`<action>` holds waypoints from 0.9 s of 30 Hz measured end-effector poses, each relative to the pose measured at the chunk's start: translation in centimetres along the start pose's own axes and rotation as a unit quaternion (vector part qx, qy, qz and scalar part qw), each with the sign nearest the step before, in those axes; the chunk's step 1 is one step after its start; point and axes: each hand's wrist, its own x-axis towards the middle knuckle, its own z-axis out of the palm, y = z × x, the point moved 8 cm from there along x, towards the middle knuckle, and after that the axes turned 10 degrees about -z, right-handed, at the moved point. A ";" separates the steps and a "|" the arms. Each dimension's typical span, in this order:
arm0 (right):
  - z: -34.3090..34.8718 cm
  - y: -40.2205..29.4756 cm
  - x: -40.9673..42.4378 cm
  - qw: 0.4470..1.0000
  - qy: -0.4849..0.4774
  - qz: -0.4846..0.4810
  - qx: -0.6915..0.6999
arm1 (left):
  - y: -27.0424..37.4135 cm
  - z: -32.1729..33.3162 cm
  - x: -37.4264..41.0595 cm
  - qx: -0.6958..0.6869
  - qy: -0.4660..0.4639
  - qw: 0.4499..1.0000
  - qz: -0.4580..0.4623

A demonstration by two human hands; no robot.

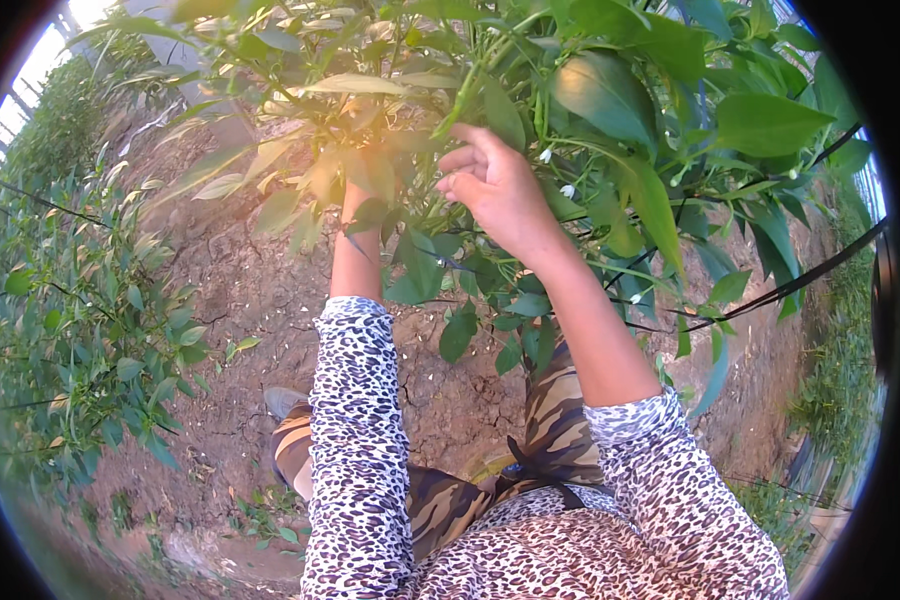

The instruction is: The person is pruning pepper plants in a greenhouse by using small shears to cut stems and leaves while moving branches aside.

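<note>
A leafy pepper plant (607, 97) with small white flowers (568, 190) fills the top of the head view. My right hand (499, 187) is at its front among the stems, fingers loosely curled and apart with nothing visible between them. Just above the index finger hangs a slender green stem or pod (461, 101); whether they touch is unclear. My left hand (358, 196) reaches into the foliage farther left. Leaves and sun glare cover its fingers, so what it holds cannot be seen.
Dark lines (787, 289) run past the plant on the right, at about the height of its lower leaves. Another row of plants (112, 352) grows on the left. Dry, cracked soil (450, 390) lies below, with my shoe (285, 401) on it.
</note>
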 end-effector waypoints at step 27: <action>1.4 -1.3 -1.3 0.997 -0.063 -0.028 0.030 | -1.9 2.9 -4.4 0.059 0.262 0.953 0.139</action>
